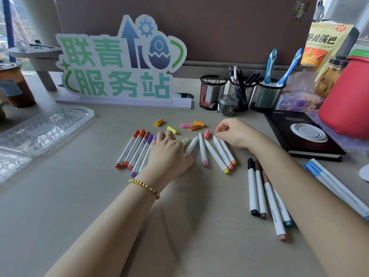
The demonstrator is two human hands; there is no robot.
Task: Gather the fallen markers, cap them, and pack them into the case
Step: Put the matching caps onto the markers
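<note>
Nearby, loose caps (186, 125), left hand (167, 148) gripping uncapped marker (191, 145), right hand (233, 132) fingers pinching, contents unclear.

Grey desk (60, 226) – markers (133, 152), loose caps (186, 125), clear case (46, 128), notebook (303, 134), mesh pen cups (212, 91), sign (119, 62)
</note>
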